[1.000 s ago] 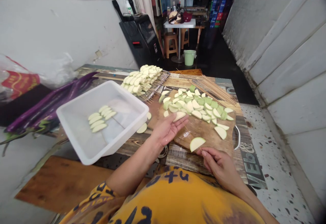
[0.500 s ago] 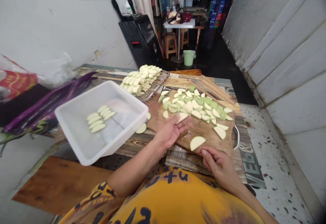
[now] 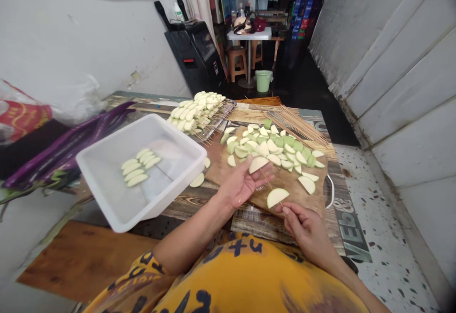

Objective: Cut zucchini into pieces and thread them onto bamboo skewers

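Observation:
My right hand (image 3: pixel 302 222) is closed in a pinch on the lower end of a thin bamboo skewer (image 3: pixel 265 179). On that skewer, just above my fingers, sits a half-round vegetable slice (image 3: pixel 278 197) with white flesh and pale green skin. My left hand (image 3: pixel 245 184), palm up, holds a second half-round slice (image 3: pixel 258 164) between thumb and fingers. The skewer's upper end reaches this slice's lower edge; whether it has pierced it I cannot tell. Beneath both hands lies a wooden cutting board (image 3: pixel 231 175), with many cut slices (image 3: pixel 274 147) heaped on its far half.
Left of the board, a white plastic tub (image 3: pixel 178 175) contains two skewers of slices (image 3: pixel 137 168). Behind it, a tray (image 3: pixel 228 106) bears piled skewered slices (image 3: pixel 197 111). Bare skewers (image 3: pixel 302 125) lie at the far right. Purple eggplants (image 3: pixel 74 137) rest at the left. The board has a metal handle (image 3: pixel 331 192).
My left hand has shifted slightly right with its slice, which now shows more of its face. The skewer in my right hand has barely moved.

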Demonstrator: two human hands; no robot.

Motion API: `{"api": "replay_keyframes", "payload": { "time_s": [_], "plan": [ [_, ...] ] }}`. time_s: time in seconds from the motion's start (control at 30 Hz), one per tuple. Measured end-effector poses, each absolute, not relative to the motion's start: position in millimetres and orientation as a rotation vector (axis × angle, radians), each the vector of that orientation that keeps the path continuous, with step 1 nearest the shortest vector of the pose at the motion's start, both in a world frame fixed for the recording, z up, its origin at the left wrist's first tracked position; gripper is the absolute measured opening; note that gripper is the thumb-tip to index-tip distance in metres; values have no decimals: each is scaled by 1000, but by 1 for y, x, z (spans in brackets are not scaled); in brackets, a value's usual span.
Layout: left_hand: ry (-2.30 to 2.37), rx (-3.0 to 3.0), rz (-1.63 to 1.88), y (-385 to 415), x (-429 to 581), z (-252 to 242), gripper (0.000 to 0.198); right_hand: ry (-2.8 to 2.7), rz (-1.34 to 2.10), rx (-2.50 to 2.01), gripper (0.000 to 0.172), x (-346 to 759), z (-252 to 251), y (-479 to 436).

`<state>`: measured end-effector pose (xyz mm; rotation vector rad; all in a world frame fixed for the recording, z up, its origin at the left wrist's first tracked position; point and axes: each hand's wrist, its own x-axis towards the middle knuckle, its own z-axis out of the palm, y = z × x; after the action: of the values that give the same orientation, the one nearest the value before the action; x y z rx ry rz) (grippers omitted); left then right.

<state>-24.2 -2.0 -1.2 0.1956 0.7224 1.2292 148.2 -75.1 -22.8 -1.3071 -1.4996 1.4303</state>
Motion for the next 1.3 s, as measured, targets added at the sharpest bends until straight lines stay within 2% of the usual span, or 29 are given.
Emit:
{"api": "replay_keyframes", "payload": {
  "time_s": [0.17,0.37,0.43,0.5,0.7,1.3],
  "plan": [
    [836,222,1300,0,-20,0,14,-1573,1364,-1325,35,149,-23,-77],
    [818,234,1321,0,-17,-4,12,-1875,856,-1325,23,154,-26,-75],
    [805,231,1318,0,-16,-5,11,-1908,786,-1312,22,155,-27,-74],
    [792,239,1316,-1,-16,-6,10,-1874,852,-1303,23,154,-28,-73],
    [787,276,1316,-3,-16,-4,11,-1586,1358,-1269,34,148,-25,-77],
    [788,328,1250,-18,-4,-9,11,-1524,1359,-1298,36,144,-20,-75]
  ]
}}
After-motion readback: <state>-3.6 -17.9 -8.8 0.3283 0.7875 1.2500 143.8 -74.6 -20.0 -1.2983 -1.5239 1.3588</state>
